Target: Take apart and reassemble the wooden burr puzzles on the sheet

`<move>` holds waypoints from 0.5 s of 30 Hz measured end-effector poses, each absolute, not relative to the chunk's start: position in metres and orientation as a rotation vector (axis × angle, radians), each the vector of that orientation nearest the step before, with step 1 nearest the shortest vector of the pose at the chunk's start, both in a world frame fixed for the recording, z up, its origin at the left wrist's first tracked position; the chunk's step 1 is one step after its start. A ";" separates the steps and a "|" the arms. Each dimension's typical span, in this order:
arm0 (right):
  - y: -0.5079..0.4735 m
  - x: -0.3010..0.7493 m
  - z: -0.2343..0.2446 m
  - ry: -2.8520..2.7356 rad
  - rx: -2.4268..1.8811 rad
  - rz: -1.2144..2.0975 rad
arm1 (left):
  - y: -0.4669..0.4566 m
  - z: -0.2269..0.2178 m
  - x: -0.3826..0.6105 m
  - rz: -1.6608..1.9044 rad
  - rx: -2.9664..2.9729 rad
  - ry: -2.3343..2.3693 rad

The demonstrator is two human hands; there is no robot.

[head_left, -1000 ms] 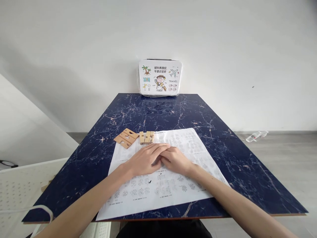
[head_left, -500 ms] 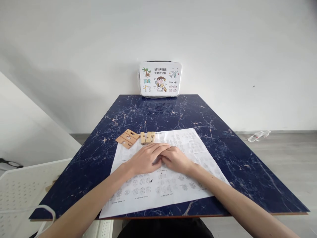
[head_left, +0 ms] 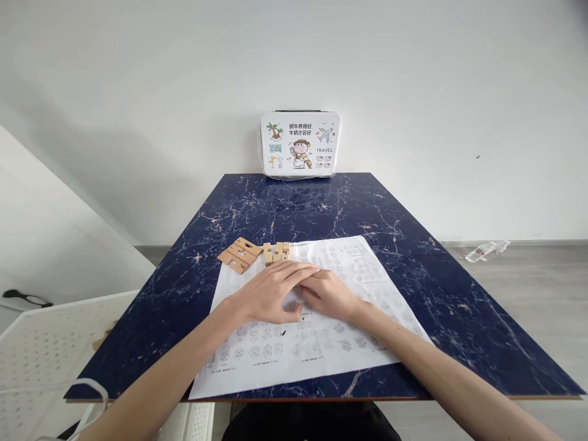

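My left hand rests on top of my right hand over a white printed sheet. The left fingers stretch out across the right hand's knuckles, with the left thumb apart below. Most of the right fingers are hidden underneath, so how far they bend does not show. Just beyond the left hand stand several notched wooden blocks, their near part covered by it. Beside them, to the left, flat wooden pieces with cut-outs lie side by side, partly on the sheet's corner. Neither hand touches the flat pieces.
A white case with cartoon prints stands against the wall at the far end of the dark blue marbled table. A white perforated surface with a cable is at the left. Clear plastic lies on the floor at the right.
The view has shifted slightly, so everything sits a little further right. My left thumb has moved away from the palm and extends outward. The wooden pieces stay in place.
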State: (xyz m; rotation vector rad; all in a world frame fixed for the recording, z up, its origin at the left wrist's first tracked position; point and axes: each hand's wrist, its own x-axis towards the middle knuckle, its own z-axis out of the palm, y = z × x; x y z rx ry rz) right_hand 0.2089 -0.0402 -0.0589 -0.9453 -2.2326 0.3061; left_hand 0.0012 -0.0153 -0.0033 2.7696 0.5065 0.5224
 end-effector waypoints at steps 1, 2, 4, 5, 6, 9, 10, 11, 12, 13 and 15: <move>-0.041 0.209 -0.057 -2.226 -0.939 0.329 | -0.015 -0.001 0.000 0.543 2.783 0.495; -0.041 0.209 -0.056 -2.216 -0.927 0.359 | -0.013 0.002 -0.001 0.591 2.795 0.500; -0.042 0.210 -0.052 -2.187 -0.891 0.426 | -0.009 0.010 -0.004 0.756 2.787 0.585; -0.043 0.210 -0.050 -2.176 -0.878 0.456 | -0.006 0.015 -0.005 0.865 2.748 0.664; -0.043 0.211 -0.048 -2.167 -0.873 0.478 | -0.003 0.020 -0.007 0.963 2.678 0.765; -0.044 0.212 -0.045 -2.163 -0.884 0.513 | 0.007 0.036 -0.018 1.182 2.395 1.036; -0.044 0.212 -0.044 -2.166 -0.890 0.517 | 0.011 0.040 -0.024 1.192 2.337 1.111; -0.044 0.212 -0.044 -2.166 -0.895 0.518 | 0.015 0.042 -0.031 1.170 2.319 1.172; -0.044 0.212 -0.043 -2.166 -0.899 0.519 | 0.020 0.041 -0.040 1.123 2.332 1.227; -0.044 0.211 -0.043 -2.165 -0.904 0.520 | 0.026 0.038 -0.049 1.044 2.369 1.275; -0.044 0.210 -0.042 -2.166 -0.911 0.521 | 0.036 0.027 -0.069 0.858 2.494 1.335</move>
